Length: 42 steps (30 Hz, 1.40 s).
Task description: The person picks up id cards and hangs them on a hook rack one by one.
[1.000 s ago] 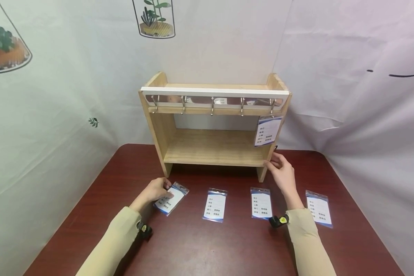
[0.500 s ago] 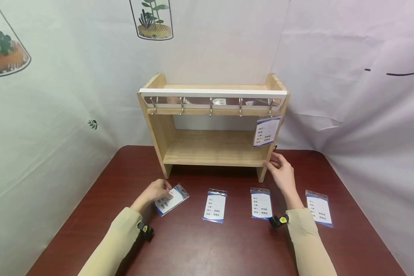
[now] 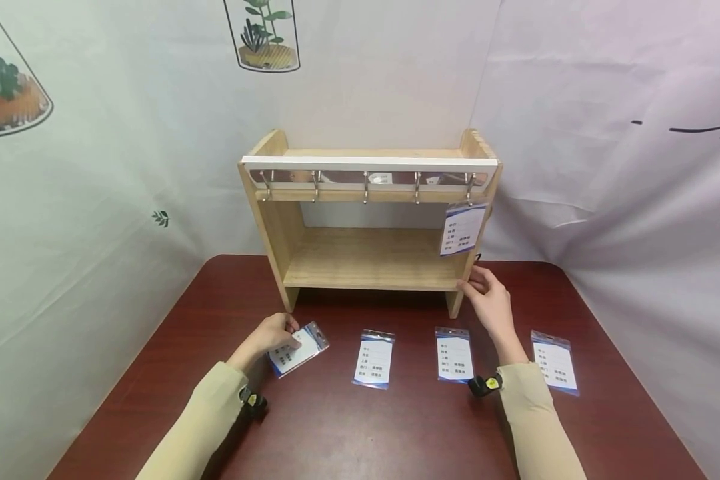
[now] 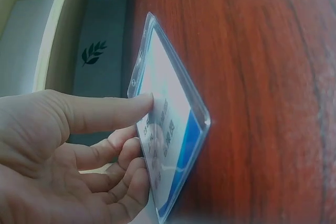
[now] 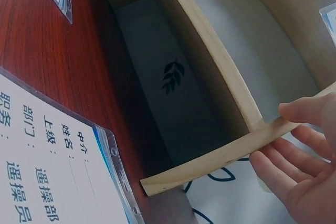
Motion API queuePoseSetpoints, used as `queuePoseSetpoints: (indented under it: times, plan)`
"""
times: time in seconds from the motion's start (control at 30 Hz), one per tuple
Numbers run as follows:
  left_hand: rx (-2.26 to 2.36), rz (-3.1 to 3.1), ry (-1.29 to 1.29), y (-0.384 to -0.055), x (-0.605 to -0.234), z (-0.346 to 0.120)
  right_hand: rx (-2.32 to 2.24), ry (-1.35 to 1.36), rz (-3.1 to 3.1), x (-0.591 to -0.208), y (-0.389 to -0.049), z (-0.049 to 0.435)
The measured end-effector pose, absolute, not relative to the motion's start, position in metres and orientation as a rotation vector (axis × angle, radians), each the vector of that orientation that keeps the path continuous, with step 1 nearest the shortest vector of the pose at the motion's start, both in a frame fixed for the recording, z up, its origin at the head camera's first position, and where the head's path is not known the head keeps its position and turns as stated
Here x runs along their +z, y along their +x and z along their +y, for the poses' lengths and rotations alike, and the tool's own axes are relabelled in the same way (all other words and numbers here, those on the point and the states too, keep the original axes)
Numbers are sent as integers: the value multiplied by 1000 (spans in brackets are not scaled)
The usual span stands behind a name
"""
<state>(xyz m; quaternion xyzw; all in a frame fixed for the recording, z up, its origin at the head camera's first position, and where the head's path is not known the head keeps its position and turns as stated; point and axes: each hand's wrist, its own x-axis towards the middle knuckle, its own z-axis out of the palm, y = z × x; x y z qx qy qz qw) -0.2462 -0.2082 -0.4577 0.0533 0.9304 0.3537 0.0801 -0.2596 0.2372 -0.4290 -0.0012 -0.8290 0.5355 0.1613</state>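
My left hand (image 3: 271, 335) pinches a clear-sleeved ID badge (image 4: 173, 114) by its side, thumb on the printed face and fingers beneath. In the left wrist view the badge stands tilted, one edge close to the red-brown tabletop; whether it touches is unclear. My right hand (image 3: 492, 301) grips the lower right side panel (image 5: 226, 150) of a small wooden shelf (image 3: 372, 260), thumb at its front edge and fingers on the outer face. Along the shelf's top runs a white rail (image 3: 369, 161) with several metal hooks. Another badge (image 3: 463, 230) hangs from the rightmost hook.
Three more badges lie face up in front of the shelf: one near the middle (image 3: 374, 360), one right of it (image 3: 455, 357), and one beyond my right forearm (image 3: 554, 362). White printed cloth (image 3: 624, 180) hangs behind and beside the table (image 3: 360, 433).
The badge in my left hand has turned slightly clockwise, its slotted end swinging toward the right. My right hand keeps its hold on the shelf panel. The head view has shifted a little.
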Motion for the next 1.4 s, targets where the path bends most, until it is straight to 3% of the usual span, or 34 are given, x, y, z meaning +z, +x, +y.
queuePoseSetpoints:
  times: [0.8,1.4]
  plan:
    - [781,2833,276,-245,-459,-203,1525,1,-2368,-430,-259,238]
    - [837,2849,277,-245,-450,-206,1524,-2,-2365,-430,-261,238]
